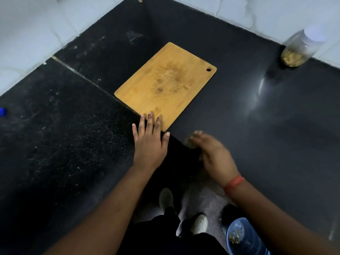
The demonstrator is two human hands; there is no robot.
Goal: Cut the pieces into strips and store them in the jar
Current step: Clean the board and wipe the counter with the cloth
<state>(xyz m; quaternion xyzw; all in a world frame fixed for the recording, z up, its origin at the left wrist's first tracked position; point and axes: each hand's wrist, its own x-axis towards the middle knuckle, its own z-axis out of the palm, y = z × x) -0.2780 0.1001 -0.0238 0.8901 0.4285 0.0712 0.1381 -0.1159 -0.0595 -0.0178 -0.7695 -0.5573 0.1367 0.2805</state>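
Note:
A bare wooden cutting board [165, 85] lies on the black counter, with faint stains on it. My left hand [149, 140] is flat with spread fingers, its fingertips touching the board's near corner. My right hand [211, 153] is blurred, just right of that corner, and its curled fingers hold a small brownish piece [191, 141]. A clear jar [299, 49] with a white lid stands at the back right against the wall, with pale yellow strips in its bottom.
The black counter [257, 111] forms a corner against white tiled walls. A blue object [2, 112] shows at the left edge. Below the counter edge, a blue bin [244, 238] with scraps stands on the floor beside my feet.

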